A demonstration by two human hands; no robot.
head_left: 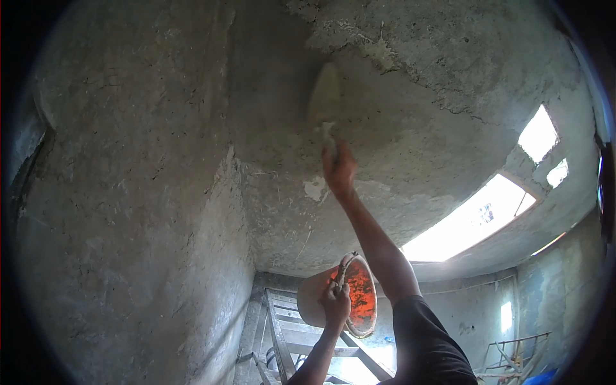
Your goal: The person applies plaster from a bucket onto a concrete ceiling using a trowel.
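My right hand (340,168) is closed round the handle of a trowel (326,96), raised overhead. The trowel's pale blade, blurred by motion, lies at or very near the grey plastered surface (398,122); whether it touches is hard to tell. Lower down, my left hand (336,303) grips the handle of a bucket (314,298). The bucket is tilted on its side, its mouth facing right, with an orange inside marked by dark residue. Darker, smoother plaster shows around the blade, and rough broken plaster lies above it.
A ladder (282,333) stands below and behind the bucket. On the left rises a grey wall (128,192). Bright openings (471,218) are at the right. A metal frame (513,356) and something blue (542,377) are at the lower right.
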